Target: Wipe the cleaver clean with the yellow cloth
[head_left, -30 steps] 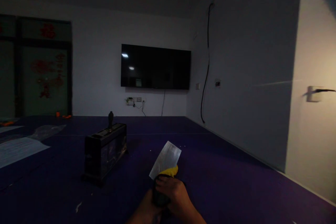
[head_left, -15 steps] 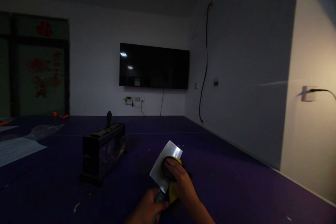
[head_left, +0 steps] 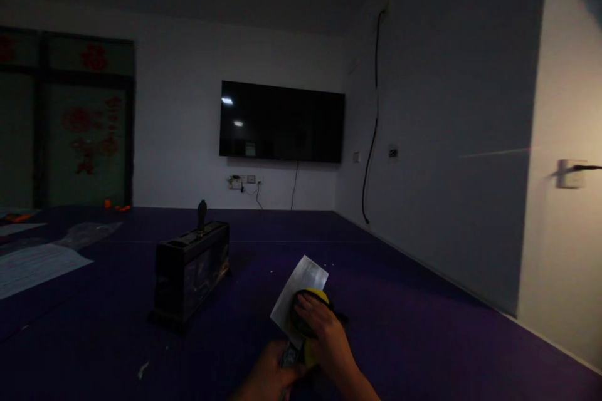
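A cleaver (head_left: 292,296) with a broad, shiny blade tilts up and away in front of me. My left hand (head_left: 274,371) is closed around its dark handle, at the lower end of the blade. My right hand (head_left: 328,333) curls over a rounded yellow-and-black tool (head_left: 320,294), whose kind I cannot make out. That tool lies against the right side of the blade, and yellow also shows beneath my wrist. Fingers and palm hide much of it.
To the left on the purple tabletop (head_left: 414,307) stands a black box-shaped device (head_left: 190,272) with an upright knob (head_left: 202,216). Paper sheets (head_left: 42,266) and clear plastic (head_left: 89,235) lie farther left. A television (head_left: 282,122) hangs on the far wall.
The view has shifted slightly, so the room appears a little farther right and lower. My right hand and the yellow-and-black tool sit slightly lower on the blade. Both grips stay the same.
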